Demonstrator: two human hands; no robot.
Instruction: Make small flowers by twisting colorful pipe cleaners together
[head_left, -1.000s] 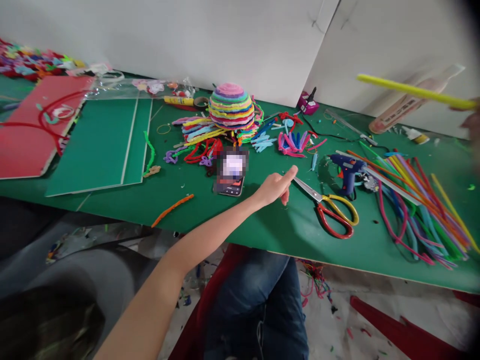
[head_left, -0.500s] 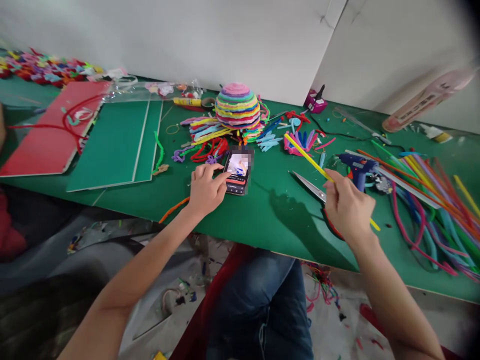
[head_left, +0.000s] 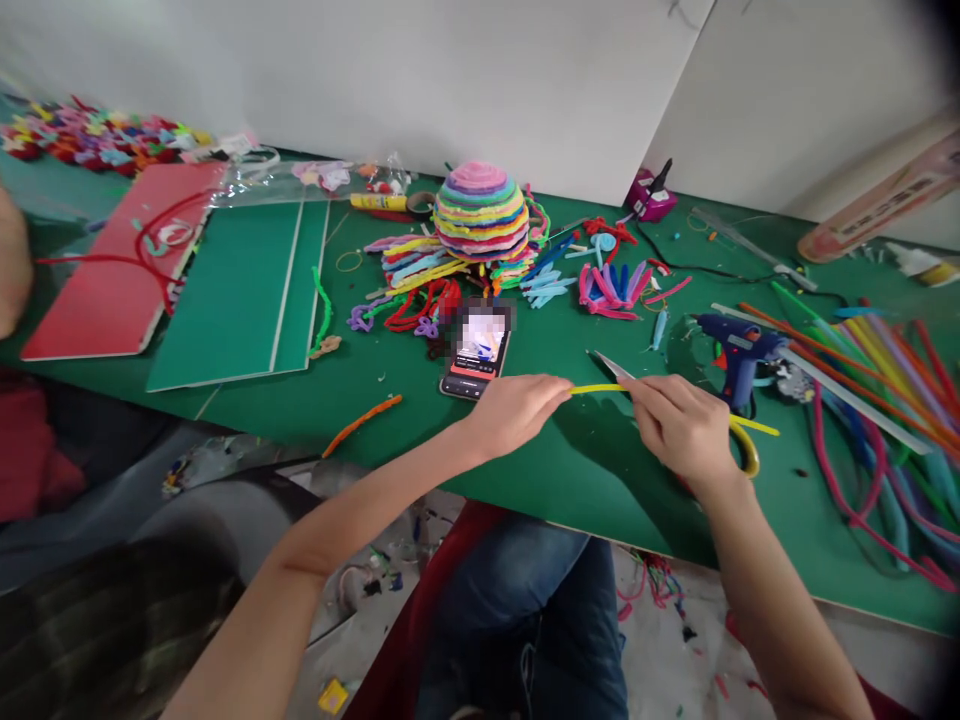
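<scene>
A yellow pipe cleaner (head_left: 596, 389) stretches level between my two hands above the green table. My left hand (head_left: 517, 408) pinches its left end, just in front of the phone (head_left: 478, 350), whose screen is lit. Farther along, my right hand (head_left: 682, 425) is closed on the same strip, and its tail sticks out to the right. Under the right hand lie scissors (head_left: 611, 366), partly covered, with a yellow-looking handle loop showing. Behind the phone stands a striped dome (head_left: 481, 212) of coiled, many-coloured pipe cleaners.
At right lie a blue glue gun (head_left: 739, 350) and a heap of loose pipe cleaners (head_left: 885, 400). Pink pieces (head_left: 611, 292) sit mid-table. Red (head_left: 124, 260) and green (head_left: 240, 290) boards are at left. A pink bottle (head_left: 885, 195) leans by the wall. Another person's arm (head_left: 11, 265) shows at far left.
My left hand has left the phone, moved right and taken the end of the yellow pipe cleaner. My right hand has lowered the strip from a slant to nearly level.
</scene>
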